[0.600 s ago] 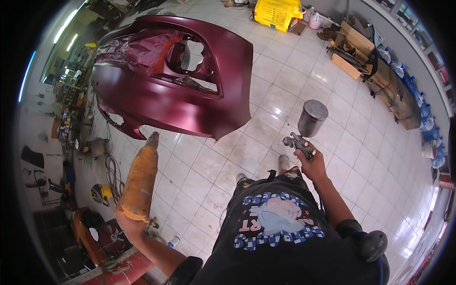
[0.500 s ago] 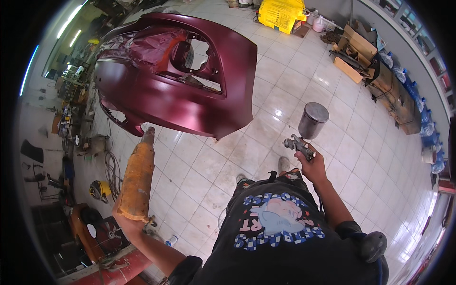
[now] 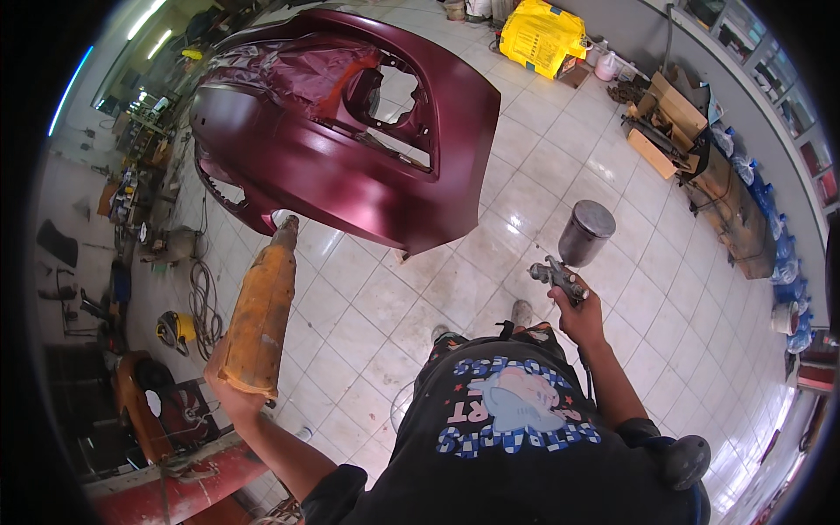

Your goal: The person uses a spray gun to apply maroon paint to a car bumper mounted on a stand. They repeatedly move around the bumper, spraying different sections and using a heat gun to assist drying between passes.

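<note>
A worn orange heat gun (image 3: pixel 259 315) is gripped in my left hand (image 3: pixel 229 385), its narrow metal nozzle pointing away from me toward the lower edge of a maroon car bumper (image 3: pixel 341 197). I cannot tell how far the nozzle is from the bumper. The bumper has large cut-outs, and wrinkled maroon-tinted sheeting (image 3: pixel 302 74) lies over part of it. In my right hand (image 3: pixel 582 319) is a metal spray gun (image 3: pixel 557 276) with a grey cylindrical cup (image 3: pixel 585 234), held to the right and apart from the bumper. My right fingers wrap its handle.
Pale tiled floor (image 3: pixel 394 324) spreads around my feet. At the back stands a yellow-covered object (image 3: pixel 542 39). Along the right wall are an open cardboard box (image 3: pixel 669 118) and blue bottles (image 3: pixel 787 267). A coiled cable (image 3: pixel 203 297) and a red beam (image 3: pixel 175 490) are on the left.
The bumper and background have shifted right in view. Both hands keep their tools; the heat gun's nozzle sits slightly higher in the picture, and the spray gun slightly lower and farther right.
</note>
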`<action>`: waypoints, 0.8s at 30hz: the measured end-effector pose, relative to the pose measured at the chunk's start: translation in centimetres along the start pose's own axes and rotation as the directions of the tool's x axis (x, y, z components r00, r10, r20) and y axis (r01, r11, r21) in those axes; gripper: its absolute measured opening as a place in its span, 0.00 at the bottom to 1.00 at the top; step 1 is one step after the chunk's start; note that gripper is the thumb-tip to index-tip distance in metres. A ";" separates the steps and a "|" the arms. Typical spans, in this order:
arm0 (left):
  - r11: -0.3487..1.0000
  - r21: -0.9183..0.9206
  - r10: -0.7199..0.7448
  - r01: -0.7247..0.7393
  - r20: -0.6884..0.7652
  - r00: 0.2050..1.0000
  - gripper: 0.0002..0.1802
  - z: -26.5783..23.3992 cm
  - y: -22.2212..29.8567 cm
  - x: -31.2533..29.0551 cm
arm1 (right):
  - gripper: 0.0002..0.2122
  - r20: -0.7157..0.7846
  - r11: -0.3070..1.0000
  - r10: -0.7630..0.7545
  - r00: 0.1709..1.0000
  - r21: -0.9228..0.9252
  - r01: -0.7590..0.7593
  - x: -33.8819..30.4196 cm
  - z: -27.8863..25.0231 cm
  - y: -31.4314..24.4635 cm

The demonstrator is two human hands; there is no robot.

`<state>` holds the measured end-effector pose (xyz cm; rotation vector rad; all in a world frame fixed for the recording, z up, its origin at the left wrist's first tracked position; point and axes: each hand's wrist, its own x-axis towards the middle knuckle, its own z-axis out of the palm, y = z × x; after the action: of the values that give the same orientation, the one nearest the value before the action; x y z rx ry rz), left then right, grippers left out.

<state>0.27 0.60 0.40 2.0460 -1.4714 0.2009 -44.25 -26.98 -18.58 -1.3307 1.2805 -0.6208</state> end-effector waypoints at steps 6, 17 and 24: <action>0.998 -0.034 -0.047 0.046 -0.023 0.999 0.37 0.0 -0.2 -0.3 | 0.21 -0.012 1.000 -0.009 1.000 -0.017 0.008 0.0 0.1 0.7; 0.995 -0.020 0.095 -0.094 0.030 0.995 0.32 -0.6 -0.4 0.2 | 0.21 -0.006 0.999 0.011 1.000 -0.030 -0.011 -0.4 -0.1 0.3; 1.000 -0.001 0.013 -0.013 -0.042 0.999 0.41 0.6 -0.1 0.5 | 0.21 -0.020 1.000 0.009 1.000 -0.020 -0.009 -0.4 -0.2 0.4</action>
<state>0.41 -0.11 0.13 2.0197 -1.4596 0.2468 -44.68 -26.59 -18.82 -1.3376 1.3117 -0.6180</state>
